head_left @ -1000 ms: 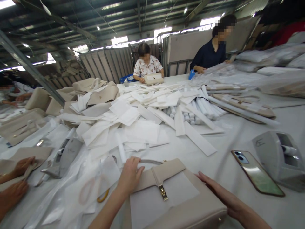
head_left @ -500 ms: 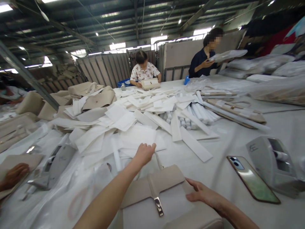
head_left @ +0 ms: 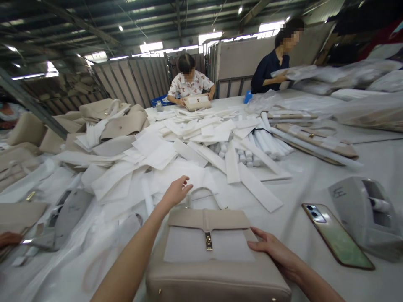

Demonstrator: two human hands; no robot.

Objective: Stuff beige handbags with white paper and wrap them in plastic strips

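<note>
A beige handbag with a gold clasp and a white sheet on its front lies flat on the table just in front of me. Its thin handle arches up behind it. My left hand hovers just left of that handle, fingers spread and holding nothing. Resting flat on the bag's right side, my right hand has its fingers stretched out. A heap of white paper sheets and strips lies beyond the bag.
A phone and a grey tape dispenser sit at the right. More beige bags pile up at the left, near another person's hand. Two people work at the far side; wrapped bags are stacked behind.
The bag now lies squarer to me with its handle raised. My left hand has drawn back a little from the paper heap and opened. My right hand slid to the bag's right side.
</note>
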